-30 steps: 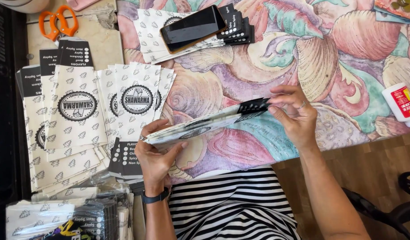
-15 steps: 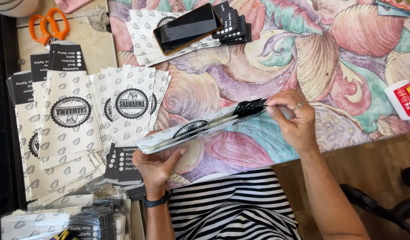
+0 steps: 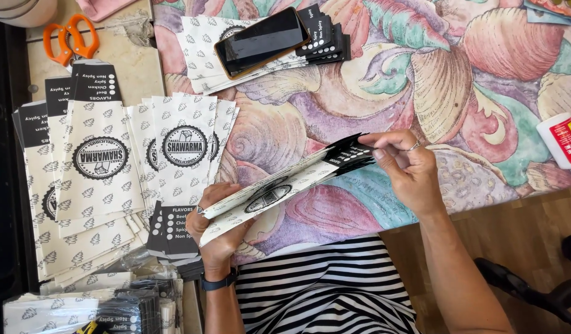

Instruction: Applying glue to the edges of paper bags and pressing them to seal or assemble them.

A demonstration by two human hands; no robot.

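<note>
The left hand (image 3: 217,232) is gripping a paper bag (image 3: 279,188) at seven o'clock; the right hand (image 3: 406,170) fingers are pinching its black end at three o'clock.

- White paper sleeves (image 3: 100,179) with grey leaf print, black round emblem, black end band.
- Same white-and-black sleeve (image 3: 279,192) between left hand (image 3: 214,238) and right hand (image 3: 409,170).
- Pastel shell-patterned tablecloth (image 3: 384,80): pink, purple, teal, cream.
- Orange-handled scissors (image 3: 69,40).
- Black phone (image 3: 260,40), tan edge.
- Black-and-white striped shirt (image 3: 322,291).
- White bottle (image 3: 560,139), red label.
</note>
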